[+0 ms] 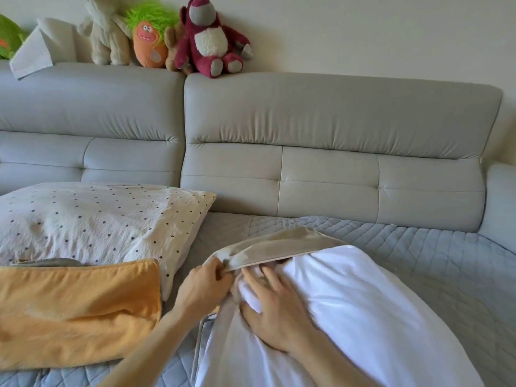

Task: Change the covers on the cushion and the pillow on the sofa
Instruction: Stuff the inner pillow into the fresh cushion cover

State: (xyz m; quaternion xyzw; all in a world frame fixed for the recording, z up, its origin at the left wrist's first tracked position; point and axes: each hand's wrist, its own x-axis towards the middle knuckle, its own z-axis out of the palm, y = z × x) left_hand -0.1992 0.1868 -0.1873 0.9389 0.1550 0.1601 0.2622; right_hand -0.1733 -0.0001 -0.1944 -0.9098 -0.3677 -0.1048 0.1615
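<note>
Left hand [206, 283] pinches the rim of the beige cover [279, 247] at its open mouth, fingers curled round the fabric edge, while the right hand [276, 308] lies spread and fairly flat on the white inner cushion [363, 303], pressing it just beside that rim. The step in hand looks like working the cover's mouth against the inner; whether the cover is going on or coming off cannot be told from this view. Most of the white inner lies bare on the quilted seat mat [446, 261] of the grey sofa [335, 121], with only its far end tucked under the beige fabric. The next move likely calls for holding the rim taut and sliding cover and inner against each other without bunching a corner. To the left, the dotted pillow [97, 222] wears its cover in full, and an orange cover [75, 311] lies against it; whether that one is filled I cannot tell.
</note>
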